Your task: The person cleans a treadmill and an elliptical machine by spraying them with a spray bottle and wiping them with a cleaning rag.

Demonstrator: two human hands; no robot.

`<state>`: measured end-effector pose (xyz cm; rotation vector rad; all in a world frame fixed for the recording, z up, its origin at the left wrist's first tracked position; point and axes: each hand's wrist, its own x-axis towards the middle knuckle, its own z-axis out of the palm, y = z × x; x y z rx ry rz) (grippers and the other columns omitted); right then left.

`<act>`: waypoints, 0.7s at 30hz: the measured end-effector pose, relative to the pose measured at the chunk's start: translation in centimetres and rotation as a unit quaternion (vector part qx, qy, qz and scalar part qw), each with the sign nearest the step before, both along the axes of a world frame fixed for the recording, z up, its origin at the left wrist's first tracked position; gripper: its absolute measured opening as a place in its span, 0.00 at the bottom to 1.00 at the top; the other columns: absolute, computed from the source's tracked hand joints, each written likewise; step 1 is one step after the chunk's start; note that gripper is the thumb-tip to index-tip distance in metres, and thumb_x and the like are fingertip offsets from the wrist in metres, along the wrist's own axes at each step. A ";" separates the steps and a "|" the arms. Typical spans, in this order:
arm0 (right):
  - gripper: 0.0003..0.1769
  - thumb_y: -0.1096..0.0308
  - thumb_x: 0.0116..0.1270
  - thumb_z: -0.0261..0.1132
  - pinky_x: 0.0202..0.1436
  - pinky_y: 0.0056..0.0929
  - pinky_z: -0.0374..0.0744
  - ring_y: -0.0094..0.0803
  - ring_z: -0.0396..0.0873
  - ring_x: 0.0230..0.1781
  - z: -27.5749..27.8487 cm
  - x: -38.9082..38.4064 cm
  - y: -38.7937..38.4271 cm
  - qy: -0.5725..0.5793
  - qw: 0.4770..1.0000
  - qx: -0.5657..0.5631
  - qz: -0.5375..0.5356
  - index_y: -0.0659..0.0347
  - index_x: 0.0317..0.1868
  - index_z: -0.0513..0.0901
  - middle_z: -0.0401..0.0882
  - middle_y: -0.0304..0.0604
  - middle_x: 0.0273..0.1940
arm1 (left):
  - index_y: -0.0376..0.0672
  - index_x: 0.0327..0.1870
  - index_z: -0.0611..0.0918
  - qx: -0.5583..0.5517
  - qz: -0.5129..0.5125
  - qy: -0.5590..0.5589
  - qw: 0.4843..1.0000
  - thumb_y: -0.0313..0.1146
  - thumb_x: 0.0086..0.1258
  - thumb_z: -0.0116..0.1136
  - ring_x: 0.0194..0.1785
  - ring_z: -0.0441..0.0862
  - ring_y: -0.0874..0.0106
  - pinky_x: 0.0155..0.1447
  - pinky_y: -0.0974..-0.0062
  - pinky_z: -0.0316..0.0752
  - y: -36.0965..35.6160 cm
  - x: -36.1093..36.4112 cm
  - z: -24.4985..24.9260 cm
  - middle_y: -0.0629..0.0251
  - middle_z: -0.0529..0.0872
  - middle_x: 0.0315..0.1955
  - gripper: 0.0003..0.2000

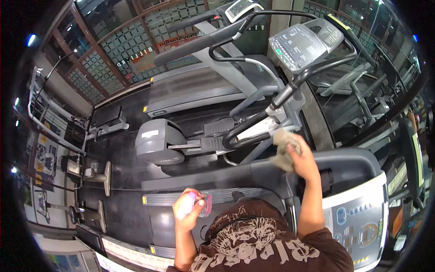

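My right hand (302, 158) is closed on a crumpled beige cloth (283, 152), held up above the dark side rail (267, 170) of the nearest treadmill. Lower and to the left, my left hand (186, 211) grips a small bottle (185, 207) with a pink top; a round clear item with pink in it (206, 205) shows beside the fingers. The treadmill's console (358, 222), with its light panel and buttons, lies at the lower right, near my right forearm.
Ahead stands an elliptical machine (158, 140) with a grey console (301, 43) and curved handles. Behind it is another treadmill (190, 84) before glass windows. A bench (106, 115) and weight equipment (86, 170) stand at the left, and more machines at the right.
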<state>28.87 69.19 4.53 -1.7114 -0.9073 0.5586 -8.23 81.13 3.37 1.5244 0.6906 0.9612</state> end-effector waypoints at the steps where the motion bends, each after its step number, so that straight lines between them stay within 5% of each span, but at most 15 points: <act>1: 0.22 0.66 0.76 0.63 0.62 0.29 0.75 0.29 0.78 0.56 -0.6 1.8 1.3 0.008 0.998 0.011 -0.064 0.62 0.67 0.75 0.83 0.43 0.54 | 0.35 0.38 0.81 0.019 0.000 0.005 1.000 0.22 0.64 0.67 0.41 0.81 0.70 0.43 0.73 0.79 0.9 1.0 0.2 0.58 0.83 0.38 0.06; 3: 0.23 0.69 0.75 0.64 0.63 0.29 0.74 0.30 0.78 0.57 -1.2 4.6 3.8 0.074 0.983 0.074 -0.149 0.63 0.68 0.74 0.83 0.44 0.55 | 0.35 0.38 0.81 0.039 0.002 0.002 0.999 0.22 0.65 0.67 0.41 0.81 0.70 0.43 0.73 0.79 2.5 2.8 0.0 0.58 0.83 0.38 0.05; 7: 0.24 0.77 0.71 0.66 0.73 0.34 0.68 0.37 0.72 0.68 -0.7 10.0 6.2 -0.148 0.947 0.142 -0.246 0.63 0.67 0.75 0.76 0.48 0.66 | 0.34 0.38 0.82 -0.012 0.018 -0.005 1.000 0.20 0.64 0.67 0.42 0.82 0.70 0.48 0.72 0.78 4.2 5.4 -0.5 0.58 0.84 0.38 0.06; 11: 0.21 0.79 0.70 0.66 0.74 0.36 0.68 0.40 0.74 0.69 7.1 14.3 6.4 -0.326 0.872 0.213 -0.295 0.63 0.63 0.80 0.77 0.48 0.67 | 0.34 0.37 0.82 -0.064 0.033 0.007 0.997 0.19 0.63 0.67 0.42 0.82 0.70 0.49 0.72 0.78 5.2 6.7 -2.0 0.59 0.84 0.38 0.06; 16: 0.17 0.75 0.69 0.68 0.71 0.38 0.72 0.42 0.78 0.64 11.5 22.8 10.2 -0.492 0.800 0.168 -0.299 0.61 0.58 0.85 0.82 0.46 0.62 | 0.34 0.39 0.81 -0.055 0.015 0.026 0.998 0.22 0.65 0.67 0.40 0.81 0.72 0.44 0.75 0.78 6.4 9.3 -2.6 0.59 0.83 0.38 0.06; 19: 0.16 0.72 0.68 0.67 0.71 0.43 0.71 0.49 0.76 0.66 7.6 26.5 13.1 -0.535 0.796 0.056 -0.278 0.59 0.56 0.86 0.83 0.50 0.59 | 0.35 0.39 0.81 -0.037 -0.006 0.038 0.999 0.23 0.66 0.67 0.39 0.81 0.73 0.42 0.75 0.79 7.3 10.5 -2.0 0.60 0.83 0.38 0.06; 21: 0.15 0.73 0.67 0.67 0.71 0.43 0.71 0.49 0.75 0.67 6.6 25.6 13.5 -0.510 0.804 0.117 -0.282 0.58 0.54 0.86 0.83 0.51 0.58 | 0.35 0.38 0.81 -0.031 -0.015 0.044 0.998 0.23 0.65 0.67 0.39 0.81 0.73 0.43 0.75 0.78 8.0 11.5 -1.9 0.60 0.84 0.37 0.06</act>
